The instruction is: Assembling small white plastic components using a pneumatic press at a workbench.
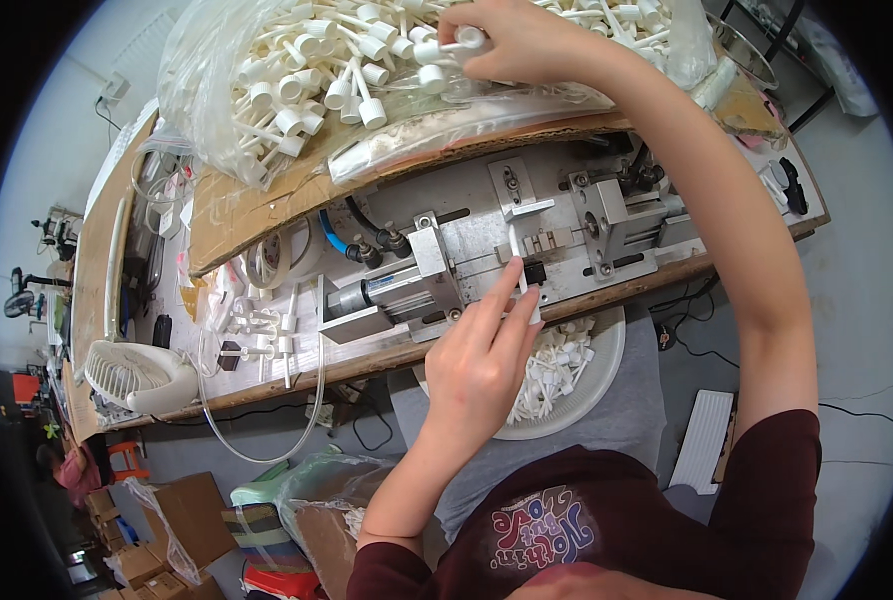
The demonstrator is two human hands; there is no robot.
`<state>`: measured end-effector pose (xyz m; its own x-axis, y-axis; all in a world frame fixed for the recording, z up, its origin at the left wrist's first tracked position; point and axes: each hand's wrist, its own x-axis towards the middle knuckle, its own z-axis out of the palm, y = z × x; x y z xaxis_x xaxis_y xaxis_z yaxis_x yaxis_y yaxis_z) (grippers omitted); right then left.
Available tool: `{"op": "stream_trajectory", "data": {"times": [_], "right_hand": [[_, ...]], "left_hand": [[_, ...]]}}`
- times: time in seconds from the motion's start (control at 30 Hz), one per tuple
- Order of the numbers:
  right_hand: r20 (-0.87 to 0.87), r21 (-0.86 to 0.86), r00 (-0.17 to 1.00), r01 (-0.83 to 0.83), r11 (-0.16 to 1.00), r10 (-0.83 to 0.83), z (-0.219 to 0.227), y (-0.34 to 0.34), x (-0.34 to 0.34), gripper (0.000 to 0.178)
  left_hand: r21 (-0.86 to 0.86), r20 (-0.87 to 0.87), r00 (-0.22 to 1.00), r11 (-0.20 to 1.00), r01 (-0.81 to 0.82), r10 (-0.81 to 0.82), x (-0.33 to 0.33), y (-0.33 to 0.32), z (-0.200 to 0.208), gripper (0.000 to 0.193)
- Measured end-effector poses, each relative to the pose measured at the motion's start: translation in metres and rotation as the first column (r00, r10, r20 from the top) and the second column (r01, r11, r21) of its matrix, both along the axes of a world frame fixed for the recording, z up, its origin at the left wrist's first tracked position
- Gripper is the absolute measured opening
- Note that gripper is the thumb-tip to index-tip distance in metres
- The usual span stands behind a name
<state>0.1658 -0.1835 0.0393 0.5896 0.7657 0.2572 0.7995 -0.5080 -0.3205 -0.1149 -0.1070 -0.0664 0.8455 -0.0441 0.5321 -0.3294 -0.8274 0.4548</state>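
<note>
My left hand [475,365] reaches to a metal clamping fixture on the bench. Its fingers close about a slim white plastic piece [514,240] that lies across the fixture's middle, beside a small black block [536,272]. My right arm stretches over the bench to a heap of white plastic stems with ribbed round caps [369,110]. There my right hand [517,42] has its fingers closed on a white capped stem [470,38]; part of it is hidden by the fingers. On either side of the fixture stand metal air cylinders [387,288].
The heap lies in clear plastic on cardboard [267,205] above the bench's back. Below the front edge, a round white basket [615,350] holds many white pieces. A white fan [137,378] and looping clear tube [257,458] are at left. Cardboard boxes [192,510] stand on the floor.
</note>
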Motion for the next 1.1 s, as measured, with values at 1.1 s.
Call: {"op": "stream_trajectory", "data": {"times": [1.1], "right_hand": [[0.619,0.346,0.778,-0.387,0.855,0.102,-0.032,-0.057,-0.136,0.036]], "left_hand": [[-0.975,0.199,0.886,-0.179,0.134,-0.418,0.031,0.032,0.042,0.059]]}}
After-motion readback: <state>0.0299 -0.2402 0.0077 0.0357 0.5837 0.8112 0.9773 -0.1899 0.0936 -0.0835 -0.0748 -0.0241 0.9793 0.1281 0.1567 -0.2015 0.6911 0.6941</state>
